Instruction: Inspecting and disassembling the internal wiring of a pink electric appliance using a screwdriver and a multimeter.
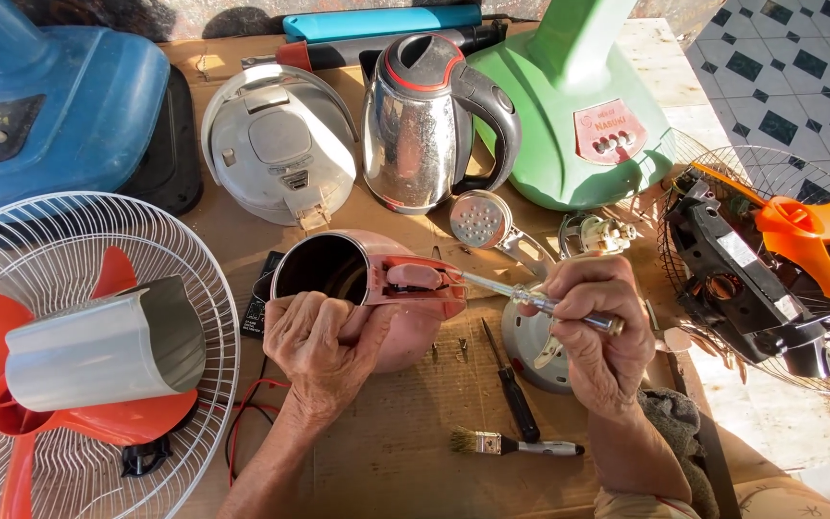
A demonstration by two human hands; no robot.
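My left hand (324,351) grips a pink electric kettle body (377,288) that lies on its side, its dark open mouth facing left. My right hand (599,336) holds a screwdriver (530,300) with a clear handle. Its tip reaches into the opened pink handle housing of the kettle. Both hands rest over a sheet of cardboard (415,413) on the work surface.
A black screwdriver (511,389) and a small paintbrush (516,445) lie near my hands. Behind stand a steel kettle (415,125), a cooker lid (280,144), a green fan base (578,115) and a blue one (50,106). A white fan grille (79,356) with red blades sits left; an orange-bladed fan motor (770,259) right.
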